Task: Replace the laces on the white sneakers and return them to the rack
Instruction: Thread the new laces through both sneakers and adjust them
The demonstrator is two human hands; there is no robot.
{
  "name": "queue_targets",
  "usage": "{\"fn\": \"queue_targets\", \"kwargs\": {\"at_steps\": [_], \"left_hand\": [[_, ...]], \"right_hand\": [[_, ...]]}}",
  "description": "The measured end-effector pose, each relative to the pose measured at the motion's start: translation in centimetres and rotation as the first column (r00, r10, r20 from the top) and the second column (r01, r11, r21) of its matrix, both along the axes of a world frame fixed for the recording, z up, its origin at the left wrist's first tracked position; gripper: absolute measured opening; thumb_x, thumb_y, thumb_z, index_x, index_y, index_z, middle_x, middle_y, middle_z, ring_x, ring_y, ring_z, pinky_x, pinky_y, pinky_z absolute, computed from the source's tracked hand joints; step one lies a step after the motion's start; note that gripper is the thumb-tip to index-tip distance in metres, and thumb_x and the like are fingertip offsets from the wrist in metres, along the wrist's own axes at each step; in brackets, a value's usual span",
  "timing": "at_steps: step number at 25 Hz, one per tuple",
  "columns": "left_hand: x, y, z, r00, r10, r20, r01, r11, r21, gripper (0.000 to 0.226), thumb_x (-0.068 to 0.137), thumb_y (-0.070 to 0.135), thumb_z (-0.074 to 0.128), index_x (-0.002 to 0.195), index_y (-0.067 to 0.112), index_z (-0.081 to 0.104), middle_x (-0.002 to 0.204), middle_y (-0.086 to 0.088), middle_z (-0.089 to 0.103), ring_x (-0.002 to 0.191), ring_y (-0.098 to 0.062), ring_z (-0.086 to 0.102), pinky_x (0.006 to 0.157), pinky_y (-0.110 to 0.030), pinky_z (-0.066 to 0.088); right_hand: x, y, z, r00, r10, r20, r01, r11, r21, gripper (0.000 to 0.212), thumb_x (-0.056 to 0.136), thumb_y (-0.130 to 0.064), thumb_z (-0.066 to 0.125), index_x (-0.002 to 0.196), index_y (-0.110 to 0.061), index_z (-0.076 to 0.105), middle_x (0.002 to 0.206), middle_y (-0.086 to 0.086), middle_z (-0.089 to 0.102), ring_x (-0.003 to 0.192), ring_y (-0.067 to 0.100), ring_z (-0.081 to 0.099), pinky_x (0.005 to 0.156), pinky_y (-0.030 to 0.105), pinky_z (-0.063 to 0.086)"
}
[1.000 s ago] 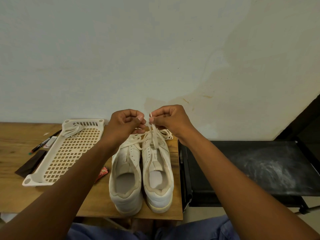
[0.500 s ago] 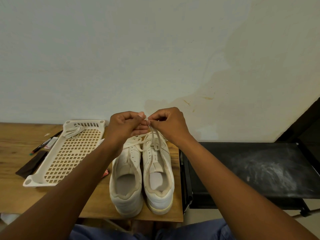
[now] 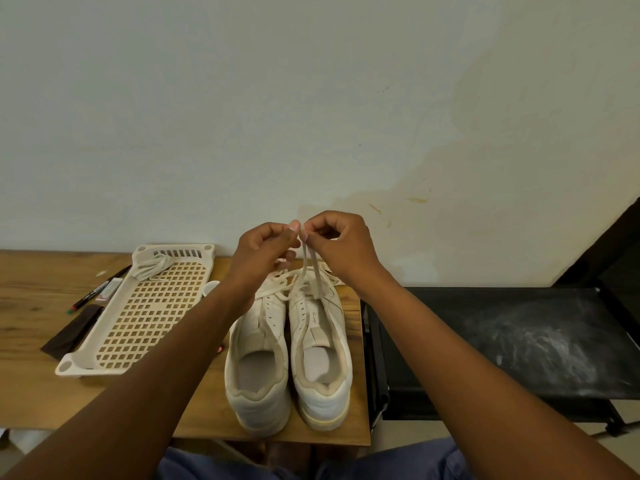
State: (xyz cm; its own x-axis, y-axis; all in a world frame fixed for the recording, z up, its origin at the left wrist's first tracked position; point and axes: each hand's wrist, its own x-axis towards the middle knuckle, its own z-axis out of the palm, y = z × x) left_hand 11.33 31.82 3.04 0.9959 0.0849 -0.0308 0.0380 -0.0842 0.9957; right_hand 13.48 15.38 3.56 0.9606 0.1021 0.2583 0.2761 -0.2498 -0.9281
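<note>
Head view: taking the pair of white sneakers as the landmark, both are sitting side by side on the wooden table (image 3: 41, 306), heels toward the person, toes toward the wall. The left sneaker (image 3: 258, 362) is lying just beside the right sneaker (image 3: 322, 355), the two touching or nearly so along their inner sides.

Directly above the toe end of the pair, the left hand (image 3: 263, 251) and the right hand (image 3: 341, 247) are meeting, fingers curled. Both are pinching the lace (image 3: 306, 268) between thumb and forefinger, the fingertips almost touching each other. From that pinch two strands are running down to the upper eyelets of the right sneaker. More lace is lying loosely across the front of both sneakers; which eyelets it is passing through cannot be told.

To the left of the sneakers, a cream perforated rack (image 3: 145, 313) is lying flat on the table, with a bundled lace (image 3: 152, 268) resting at its far end. Beyond the rack, a marker (image 3: 100, 289) and a dark pouch (image 3: 72, 334) are lying. To the right of the sneakers, a black stand (image 3: 502, 334) is standing against the table edge.

Judging progress: lacing appears to be under way on the right sneaker, probably at the tying or evening-out stage. Finishing both sneakers and returning them to the rack is remaining.
</note>
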Motion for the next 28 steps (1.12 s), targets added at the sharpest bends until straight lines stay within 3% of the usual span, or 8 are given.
{"fn": "queue_targets", "kwargs": {"at_steps": [2, 5, 9, 11, 15, 22, 26, 28], "left_hand": [[0.0, 0.0, 0.1, 0.994, -0.091, 0.059, 0.085, 0.992, 0.090, 0.038, 0.092, 0.050, 0.064, 0.110, 0.018, 0.075, 0.107, -0.002, 0.076, 0.103, -0.018, 0.071, 0.089, -0.032, 0.053], [0.1, 0.3, 0.4, 0.959, -0.282, 0.038, 0.271, 0.946, 0.177, 0.039, 0.091, 0.048, 0.070, 0.116, 0.018, 0.073, 0.112, -0.006, 0.075, 0.108, -0.021, 0.070, 0.096, -0.036, 0.055], [-0.2, 0.5, -0.4, 0.947, -0.310, -0.084, 0.295, 0.738, 0.606, 0.063, 0.078, 0.056, 0.082, 0.131, 0.030, 0.063, 0.129, 0.010, 0.067, 0.117, -0.010, 0.063, 0.104, -0.037, 0.050], [-0.3, 0.3, -1.0, 0.946, -0.296, -0.131, 0.302, 0.662, 0.687, 0.075, 0.073, 0.061, 0.083, 0.137, 0.030, 0.060, 0.136, 0.008, 0.064, 0.123, -0.013, 0.060, 0.108, -0.038, 0.047], [-0.4, -0.8, -1.2, 0.953, -0.249, -0.174, 0.296, 0.636, 0.713, 0.078, 0.073, 0.054, 0.086, 0.139, 0.024, 0.058, 0.138, 0.003, 0.062, 0.126, -0.021, 0.058, 0.106, -0.035, 0.046], [-1.4, -1.3, -2.6, 0.947, -0.192, -0.257, 0.318, 0.670, 0.671, 0.081, 0.073, 0.053, 0.086, 0.140, 0.018, 0.057, 0.136, 0.002, 0.061, 0.127, -0.022, 0.058, 0.104, -0.037, 0.048], [-1.4, -1.0, -3.3, 0.952, -0.169, -0.254, 0.295, 0.725, 0.623, 0.056, 0.076, 0.050, 0.084, 0.123, 0.024, 0.068, 0.113, 0.007, 0.068, 0.106, -0.015, 0.063, 0.087, -0.029, 0.049], [-1.5, -1.1, -3.3, 0.946, -0.195, -0.258, 0.318, 0.707, 0.632, 0.044, 0.081, 0.047, 0.081, 0.117, 0.024, 0.071, 0.107, 0.007, 0.068, 0.100, -0.012, 0.062, 0.082, -0.029, 0.048]], "right_hand": [[-0.1, -0.1, 0.9, 1.000, 0.001, 0.021, -0.001, 1.000, 0.017, 0.006, 0.092, -0.020, 0.079, 0.088, -0.016, 0.076, 0.083, -0.005, 0.075, 0.079, 0.007, 0.071, 0.076, 0.025, 0.059], [-0.6, -0.1, 2.7, 0.999, -0.011, 0.044, 0.008, 0.998, 0.069, 0.002, 0.094, -0.014, 0.073, 0.093, -0.014, 0.075, 0.091, -0.001, 0.076, 0.089, 0.014, 0.073, 0.086, 0.033, 0.060], [-2.6, -0.3, 6.1, 1.000, 0.010, 0.014, -0.012, 0.981, 0.192, 0.006, 0.097, -0.012, 0.069, 0.097, -0.012, 0.075, 0.098, 0.005, 0.077, 0.095, 0.018, 0.073, 0.087, 0.030, 0.061], [-3.5, -0.5, 8.4, 0.999, 0.020, 0.041, -0.027, 0.983, 0.182, 0.007, 0.099, -0.010, 0.067, 0.097, -0.011, 0.074, 0.098, 0.005, 0.077, 0.093, 0.014, 0.073, 0.083, 0.023, 0.059], [-3.7, -1.5, 15.1, 0.990, 0.006, 0.144, -0.028, 0.988, 0.153, 0.019, 0.100, -0.008, 0.064, 0.085, -0.018, 0.070, 0.094, 0.005, 0.076, 0.087, 0.012, 0.071, 0.072, 0.017, 0.051], [-2.8, -3.2, 26.1, 0.972, -0.068, 0.226, 0.030, 0.985, 0.169, 0.022, 0.102, -0.014, 0.062, 0.081, -0.013, 0.067, 0.082, 0.005, 0.073, 0.075, 0.015, 0.069, 0.075, 0.035, 0.060], [-2.6, -3.3, 30.4, 0.970, -0.106, 0.218, 0.059, 0.976, 0.210, 0.022, 0.102, -0.011, 0.061, 0.082, -0.008, 0.069, 0.084, 0.009, 0.072, 0.075, 0.019, 0.069, 0.077, 0.039, 0.064], [-2.6, -3.0, 31.5, 0.968, -0.111, 0.224, 0.064, 0.976, 0.206, 0.022, 0.101, -0.009, 0.061, 0.080, -0.007, 0.069, 0.084, 0.011, 0.071, 0.074, 0.020, 0.069, 0.075, 0.038, 0.065]]}}
